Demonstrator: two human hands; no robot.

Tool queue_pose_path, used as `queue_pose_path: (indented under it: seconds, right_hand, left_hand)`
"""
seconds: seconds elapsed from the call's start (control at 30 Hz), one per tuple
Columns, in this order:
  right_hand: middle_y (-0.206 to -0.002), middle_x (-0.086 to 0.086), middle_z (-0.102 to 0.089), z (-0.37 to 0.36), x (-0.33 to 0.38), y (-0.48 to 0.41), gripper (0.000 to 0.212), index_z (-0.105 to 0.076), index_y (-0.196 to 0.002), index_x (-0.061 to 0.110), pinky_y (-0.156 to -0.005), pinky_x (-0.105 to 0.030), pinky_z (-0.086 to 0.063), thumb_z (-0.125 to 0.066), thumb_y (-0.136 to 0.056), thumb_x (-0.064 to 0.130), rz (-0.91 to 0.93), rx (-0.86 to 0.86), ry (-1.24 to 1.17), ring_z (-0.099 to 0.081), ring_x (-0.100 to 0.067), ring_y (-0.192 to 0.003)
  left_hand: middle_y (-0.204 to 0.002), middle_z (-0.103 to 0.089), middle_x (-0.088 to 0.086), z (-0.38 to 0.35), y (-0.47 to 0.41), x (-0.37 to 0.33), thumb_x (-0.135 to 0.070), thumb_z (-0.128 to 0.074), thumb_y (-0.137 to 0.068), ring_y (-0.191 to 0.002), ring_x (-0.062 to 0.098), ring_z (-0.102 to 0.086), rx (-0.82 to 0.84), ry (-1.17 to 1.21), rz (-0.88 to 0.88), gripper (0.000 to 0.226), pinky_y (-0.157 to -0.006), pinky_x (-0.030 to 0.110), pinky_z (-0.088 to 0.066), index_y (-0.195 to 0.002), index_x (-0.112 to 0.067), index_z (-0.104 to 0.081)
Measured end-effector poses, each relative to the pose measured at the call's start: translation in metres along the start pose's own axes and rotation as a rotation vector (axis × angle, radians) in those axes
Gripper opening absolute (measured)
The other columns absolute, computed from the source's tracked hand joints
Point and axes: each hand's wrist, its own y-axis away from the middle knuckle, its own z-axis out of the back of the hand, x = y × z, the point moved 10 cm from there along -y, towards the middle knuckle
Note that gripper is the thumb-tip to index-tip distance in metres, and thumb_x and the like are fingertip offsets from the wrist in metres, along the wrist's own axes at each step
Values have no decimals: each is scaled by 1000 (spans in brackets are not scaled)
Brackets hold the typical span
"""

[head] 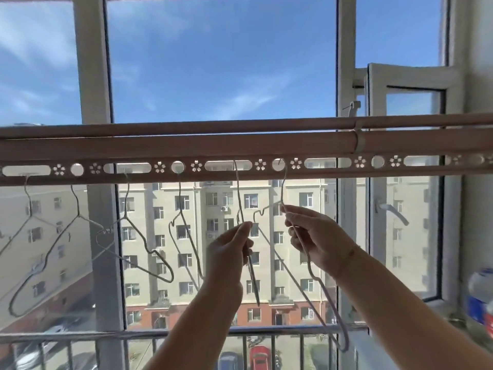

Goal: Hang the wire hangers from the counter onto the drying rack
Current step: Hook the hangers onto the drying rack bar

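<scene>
- Right hand (317, 236), raised: narrow grip, fingertips pinching the shoulder wire of a wire hanger (282, 188) just below its neck.
- That hanger's hook sits in a round hole of the drying rack (186, 153); its body slants down to the right, past the wrist.
- Left hand (229, 249), raised beside it: thumb and forefinger pinch a second wire hanger (238, 193) at the base of its neck.
- Second hanger's hook is in the long slot left of that hole; seen edge-on, hanging nearly straight down.
- Hands near each other, not touching.
- Four other hangers (124, 217) hang along the rack's perforated strip further left, untouched.
- Blurred bottle (480, 297) at the right edge.
</scene>
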Motion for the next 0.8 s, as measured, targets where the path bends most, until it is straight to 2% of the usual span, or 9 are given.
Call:
queue_pose_path:
  seconds: [0.13,0.3,0.5,0.63,0.8]
  right_hand:
    - [-73,0,-54,6,-8,-12,25,-64,-111,6,-48,-15,-39,-55,-88,5,-8,-14,2,-46,-8,-62]
    - [-66,0,-55,9,-16,-19,22,-63,-108,2,-45,-14,-39,-53,-88,3,-22,-16,-5,-45,-7,-57]
    - [-65,-1,-54,14,-19,-19,21,-63,-107,0,-46,-15,-40,-55,-88,4,-32,-16,-39,-43,-9,-58]
    - [-65,-2,-56,16,-21,-16,19,-64,-103,1,-45,-15,-41,-53,-89,8,-53,-38,-72,-47,-8,-55]
    - [-66,-3,-55,36,-31,-1,12,-63,-95,6,-44,-16,-38,-54,-89,11,-61,-79,-71,-44,-9,-54]
  left_hand:
    - [-57,-53,1,3,-14,2,-17,-65,-86,-43,5,-42,6,7,7,14,-41,13,-34,-95,-9,-72]
    - [-51,-54,-2,7,-25,11,-16,-66,-85,-38,3,-43,15,5,84,19,-43,15,-37,-99,-4,-71]
    - [-63,-55,3,7,-28,19,-18,-64,-86,-42,3,-47,31,0,136,24,-41,12,-41,-104,-2,-69]
    - [-70,-59,2,7,-24,22,-29,-57,-90,-60,10,-51,35,36,141,27,-54,19,-45,-98,-6,-69]
    - [-72,-60,1,27,-8,27,-25,-57,-91,-64,9,-51,-88,100,90,25,-64,20,-42,-96,-3,-68]
